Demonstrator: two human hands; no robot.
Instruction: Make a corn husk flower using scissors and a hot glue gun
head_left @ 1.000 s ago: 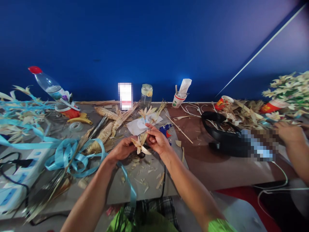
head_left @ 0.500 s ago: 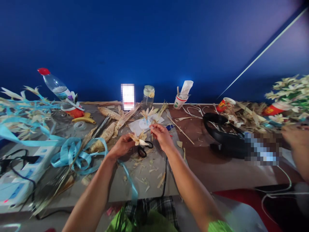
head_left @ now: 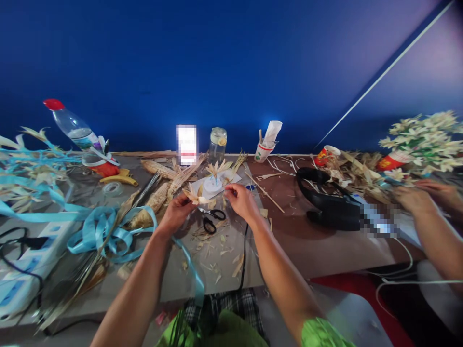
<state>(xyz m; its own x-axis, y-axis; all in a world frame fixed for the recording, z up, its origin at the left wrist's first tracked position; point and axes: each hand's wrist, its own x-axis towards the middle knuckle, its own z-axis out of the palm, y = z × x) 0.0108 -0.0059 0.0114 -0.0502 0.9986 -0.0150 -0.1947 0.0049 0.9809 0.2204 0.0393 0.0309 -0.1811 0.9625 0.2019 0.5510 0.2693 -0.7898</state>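
Observation:
My left hand (head_left: 178, 210) pinches a pale corn husk flower (head_left: 198, 198) by its base, petals spread up and to the left. Across from it, my right hand (head_left: 239, 198) has thumb and fingers pressed together; what they hold, if anything, is too small to make out. Black-handled scissors (head_left: 210, 224) lie on the table just below and between both hands. Behind the hands, a small white round piece (head_left: 212, 185) rests on white paper, with another husk flower (head_left: 216, 169) at it. Husk scraps (head_left: 217, 250) are scattered nearer to me.
Blue ribbon (head_left: 99, 229), corn cobs (head_left: 154, 205) and a white power strip (head_left: 43, 260) lie to the left. A glass jar (head_left: 218, 147) and paper cup (head_left: 263, 151) stand behind. Rightward are a black headset (head_left: 325, 205) and another person's hands (head_left: 415, 200).
My left hand has moved slightly left with the flower, uncovering more of the scissors. The view has turned a little right, and more of the other person's hands shows.

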